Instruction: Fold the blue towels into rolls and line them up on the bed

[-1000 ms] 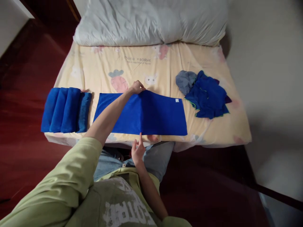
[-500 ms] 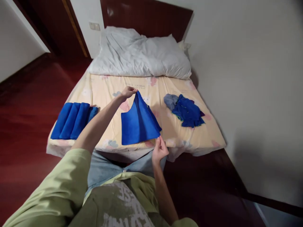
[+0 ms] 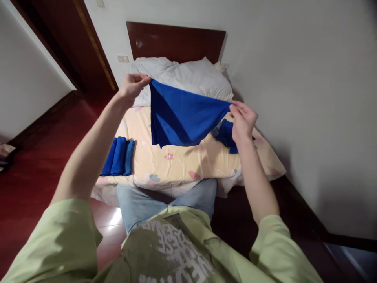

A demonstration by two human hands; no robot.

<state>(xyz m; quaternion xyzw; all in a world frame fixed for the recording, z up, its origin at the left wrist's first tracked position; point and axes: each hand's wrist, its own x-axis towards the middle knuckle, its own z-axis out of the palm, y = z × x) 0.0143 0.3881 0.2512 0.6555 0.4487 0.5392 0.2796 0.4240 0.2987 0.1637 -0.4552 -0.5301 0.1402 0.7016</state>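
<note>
A blue towel [image 3: 182, 118] hangs in the air above the bed, folded in half and stretched between both hands. My left hand [image 3: 132, 85] pinches its upper left corner, raised high. My right hand [image 3: 243, 120] pinches the right corner, a bit lower. Below the towel lies the bed's yellow patterned sheet [image 3: 176, 165].
Rolled blue towels [image 3: 119, 156] lie in a row at the bed's left edge. A pile of loose blue cloths [image 3: 225, 133] sits on the right, partly hidden by my right hand. White pillows [image 3: 191, 74] lean at a dark headboard [image 3: 176, 39]. Wall on the right, red wooden floor on the left.
The towel lay flat on the bed; both hands took hold of it and lifted it up off the sheet, folded in half. The view tilted upward.
</note>
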